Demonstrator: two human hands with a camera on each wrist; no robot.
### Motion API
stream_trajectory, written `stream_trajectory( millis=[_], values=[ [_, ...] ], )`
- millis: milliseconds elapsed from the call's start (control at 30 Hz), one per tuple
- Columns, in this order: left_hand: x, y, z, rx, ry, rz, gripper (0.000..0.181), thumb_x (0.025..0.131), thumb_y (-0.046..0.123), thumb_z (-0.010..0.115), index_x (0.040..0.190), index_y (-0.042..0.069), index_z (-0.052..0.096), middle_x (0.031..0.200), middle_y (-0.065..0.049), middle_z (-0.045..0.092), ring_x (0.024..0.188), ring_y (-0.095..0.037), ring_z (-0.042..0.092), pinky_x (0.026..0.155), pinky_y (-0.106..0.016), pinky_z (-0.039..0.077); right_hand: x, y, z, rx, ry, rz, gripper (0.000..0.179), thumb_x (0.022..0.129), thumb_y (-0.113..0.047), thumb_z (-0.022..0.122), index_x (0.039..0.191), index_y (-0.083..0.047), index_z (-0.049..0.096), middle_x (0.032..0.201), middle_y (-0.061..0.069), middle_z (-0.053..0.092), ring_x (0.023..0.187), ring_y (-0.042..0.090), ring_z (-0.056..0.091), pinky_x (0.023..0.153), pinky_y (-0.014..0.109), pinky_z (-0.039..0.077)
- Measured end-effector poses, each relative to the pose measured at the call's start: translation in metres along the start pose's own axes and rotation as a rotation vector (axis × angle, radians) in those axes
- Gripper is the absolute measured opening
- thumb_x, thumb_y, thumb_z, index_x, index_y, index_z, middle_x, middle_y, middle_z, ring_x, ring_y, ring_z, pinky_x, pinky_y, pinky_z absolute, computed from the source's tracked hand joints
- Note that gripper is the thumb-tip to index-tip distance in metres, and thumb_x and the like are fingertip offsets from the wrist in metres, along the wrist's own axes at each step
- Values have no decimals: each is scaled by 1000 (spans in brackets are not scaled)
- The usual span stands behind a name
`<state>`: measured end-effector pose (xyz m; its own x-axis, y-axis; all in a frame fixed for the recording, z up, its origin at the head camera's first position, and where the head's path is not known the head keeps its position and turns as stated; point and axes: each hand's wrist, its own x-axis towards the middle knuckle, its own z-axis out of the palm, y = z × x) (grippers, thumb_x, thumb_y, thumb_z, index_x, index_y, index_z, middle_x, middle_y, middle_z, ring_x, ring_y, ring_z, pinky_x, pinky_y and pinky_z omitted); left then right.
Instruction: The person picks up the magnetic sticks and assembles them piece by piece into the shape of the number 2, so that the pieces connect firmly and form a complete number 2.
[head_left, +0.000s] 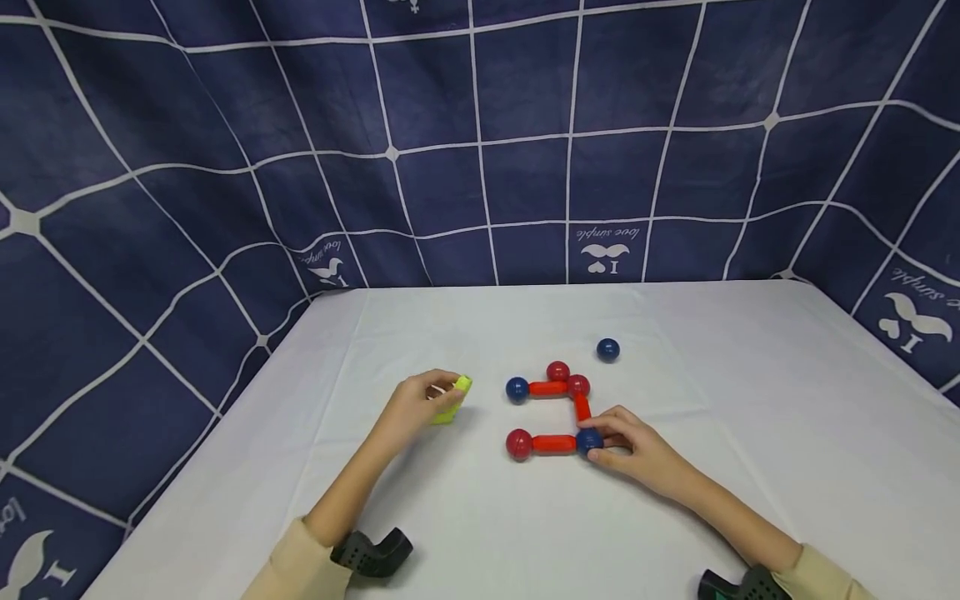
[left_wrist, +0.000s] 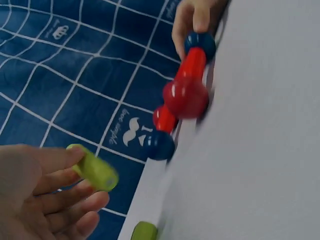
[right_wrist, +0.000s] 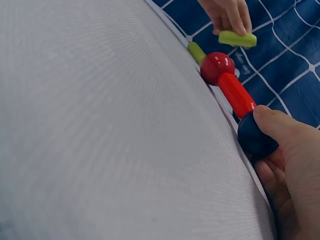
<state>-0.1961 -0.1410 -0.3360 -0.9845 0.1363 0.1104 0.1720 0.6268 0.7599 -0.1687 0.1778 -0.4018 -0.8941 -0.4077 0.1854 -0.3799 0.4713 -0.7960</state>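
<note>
My left hand [head_left: 408, 417] pinches a yellow-green rod [left_wrist: 97, 170] between thumb and fingers, raised above the table. A second yellow-green rod [left_wrist: 144, 232] lies on the cloth below it. To the right is a bracket-shaped build of red rods [head_left: 554, 444] and balls, its open side facing the left hand. My right hand [head_left: 637, 454] grips the blue ball [right_wrist: 256, 135] at its near corner, thumb on one side and fingers on the other. A red ball [head_left: 519, 444] ends the near rod, and a blue ball [head_left: 517, 390] ends the far one. The far corner is a red ball [head_left: 578, 386].
Another red ball [head_left: 557, 371] sits just behind the far rod. Farther back lies a separate blue ball [head_left: 608, 350]. White cloth covers the table [head_left: 465, 525]; a dark blue checked curtain [head_left: 525, 167] encloses its back and sides. Black devices [head_left: 372, 553] are worn at both wrists.
</note>
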Motion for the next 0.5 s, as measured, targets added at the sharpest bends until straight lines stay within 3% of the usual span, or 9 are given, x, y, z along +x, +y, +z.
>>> stream_trajectory(
  millis=[133,233,500],
  values=[
    [-12,3,5,-187,-139,-118,28,79,19,68,102,3,65,90,-7,69,76,-10,60,68,-26,48,1,0,-1,-13,17,-17,35,83,-25,66,115,-12,61,104,1,51,92,-1,53,84,15,46],
    [-16,1,13,-297,-254,-157,31,78,17,68,102,-2,63,84,-7,69,67,-9,61,66,-27,50,2,1,-2,-21,21,-19,35,83,-25,66,115,-13,61,104,0,51,92,-1,53,84,15,46],
    [-25,-3,36,-438,-535,-227,28,79,14,66,100,-5,63,69,-2,67,57,-6,61,59,-21,52,1,2,-1,-11,20,-33,35,83,-24,66,115,-12,61,104,0,51,93,-2,52,85,15,46]
  ],
)
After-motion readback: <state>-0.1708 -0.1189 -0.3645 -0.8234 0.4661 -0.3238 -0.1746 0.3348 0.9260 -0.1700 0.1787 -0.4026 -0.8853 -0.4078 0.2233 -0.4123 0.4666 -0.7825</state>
